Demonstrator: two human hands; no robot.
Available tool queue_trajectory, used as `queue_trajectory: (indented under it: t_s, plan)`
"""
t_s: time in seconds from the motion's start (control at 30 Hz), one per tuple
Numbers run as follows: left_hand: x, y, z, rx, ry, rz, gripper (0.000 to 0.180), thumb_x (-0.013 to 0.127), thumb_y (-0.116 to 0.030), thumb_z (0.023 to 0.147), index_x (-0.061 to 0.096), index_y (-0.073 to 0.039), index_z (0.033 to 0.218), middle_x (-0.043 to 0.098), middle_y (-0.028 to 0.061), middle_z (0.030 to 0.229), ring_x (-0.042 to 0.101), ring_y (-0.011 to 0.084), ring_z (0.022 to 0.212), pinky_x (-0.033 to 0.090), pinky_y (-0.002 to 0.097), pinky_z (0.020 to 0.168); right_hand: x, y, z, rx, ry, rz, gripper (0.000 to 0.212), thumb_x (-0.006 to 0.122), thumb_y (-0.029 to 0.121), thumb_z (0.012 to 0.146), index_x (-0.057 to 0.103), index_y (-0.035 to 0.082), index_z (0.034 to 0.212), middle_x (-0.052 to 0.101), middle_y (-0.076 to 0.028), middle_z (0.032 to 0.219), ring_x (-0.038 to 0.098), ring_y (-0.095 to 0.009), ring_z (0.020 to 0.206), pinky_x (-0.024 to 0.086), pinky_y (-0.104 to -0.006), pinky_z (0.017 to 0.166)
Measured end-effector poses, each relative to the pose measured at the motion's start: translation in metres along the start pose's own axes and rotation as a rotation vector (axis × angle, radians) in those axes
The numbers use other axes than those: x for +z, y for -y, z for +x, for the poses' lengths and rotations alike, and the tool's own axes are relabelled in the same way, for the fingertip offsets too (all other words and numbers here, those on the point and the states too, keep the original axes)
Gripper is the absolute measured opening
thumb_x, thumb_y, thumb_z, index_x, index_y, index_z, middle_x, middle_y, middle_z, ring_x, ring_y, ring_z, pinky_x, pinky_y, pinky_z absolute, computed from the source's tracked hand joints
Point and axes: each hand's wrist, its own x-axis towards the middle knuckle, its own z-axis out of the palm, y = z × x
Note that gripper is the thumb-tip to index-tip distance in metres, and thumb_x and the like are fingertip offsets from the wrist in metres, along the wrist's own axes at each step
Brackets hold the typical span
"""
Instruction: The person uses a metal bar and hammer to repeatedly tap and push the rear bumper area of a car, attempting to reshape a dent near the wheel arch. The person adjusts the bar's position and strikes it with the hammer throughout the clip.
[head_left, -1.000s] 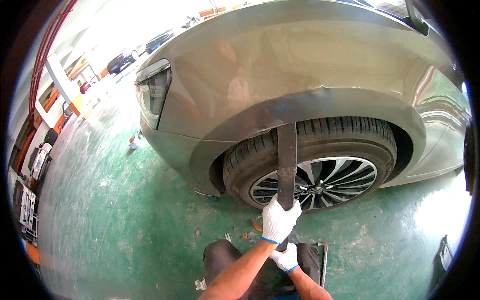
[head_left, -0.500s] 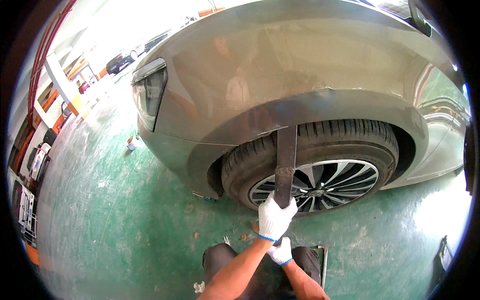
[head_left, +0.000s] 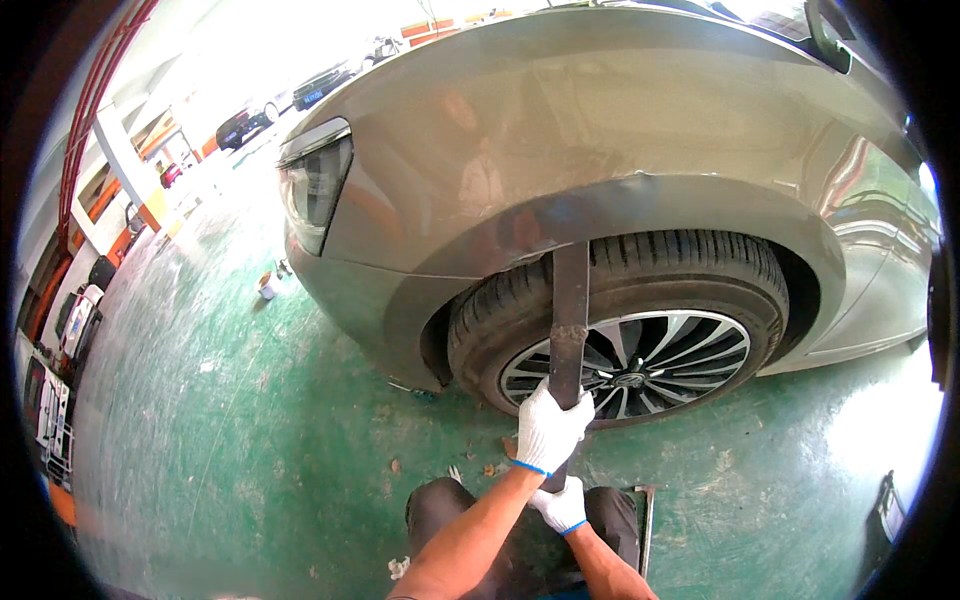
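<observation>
A long flat dark metal pry bar (head_left: 569,325) stands nearly upright in front of me. Its upper end reaches the edge of the wheel arch, over the tyre (head_left: 690,262) of a grey-beige car, and the tip is hidden behind the fender (head_left: 480,200). My left hand (head_left: 550,430), in a white knit glove, is closed round the bar's lower middle. Just below it, my right hand (head_left: 562,505), gloved alike, is closed on the bar's lower end. The fender lip above the tyre looks creased and chipped. Behind the bar shows the spoked wheel (head_left: 628,378).
The headlight (head_left: 318,185) lies to the left on the car. A small can (head_left: 267,286) stands on the green floor (head_left: 220,430). An L-shaped metal bar (head_left: 647,530) lies by my right knee. Other vehicles (head_left: 245,125) stand far left.
My view has shifted slightly, so the car's front sits a little farther right. Both hands keep their hold on the pry bar, whose top still sits at the fender edge.
</observation>
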Motion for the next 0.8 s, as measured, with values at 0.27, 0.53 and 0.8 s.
queue_trajectory:
  t_s: [0.27,0.53,0.8]
  plan:
    - [0.004,-0.007,0.001,-0.036,0.003,-0.036,0.018,0.075,-0.015,0.089,0.064,-0.001,0.093,0.068,0.0057,0.070,0.064,0.0115,0.055,0.052,0.0295,0.052,-0.008,-0.001,0.013,-0.094,0.006,0.005,0.018,0.079,0.016,0.081,0.073,-0.001,0.084,0.072,-0.004,0.073,0.062,-0.006,0.070,0.052,-0.0321,0.063]
    - [0.010,0.016,0.007,0.169,-0.158,0.148,0.031,0.080,-0.025,0.086,0.064,-0.002,0.099,0.070,0.0108,0.072,0.069,0.0176,0.061,0.055,0.0346,0.059,-0.012,-0.016,0.025,-0.208,0.040,-0.094,0.025,0.079,0.022,0.083,0.074,-0.001,0.093,0.076,-0.012,0.082,0.068,-0.011,0.074,0.055,-0.0354,0.068]
    - [0.027,0.049,-0.024,0.121,-0.381,0.440,0.040,0.081,-0.032,0.081,0.065,-0.001,0.101,0.072,0.0202,0.077,0.073,0.0373,0.073,0.057,0.0437,0.067,-0.023,-0.015,0.031,-0.281,0.083,-0.247,0.020,0.074,0.018,0.083,0.073,-0.001,0.087,0.072,-0.017,0.072,0.072,-0.021,0.069,0.053,-0.0403,0.064]
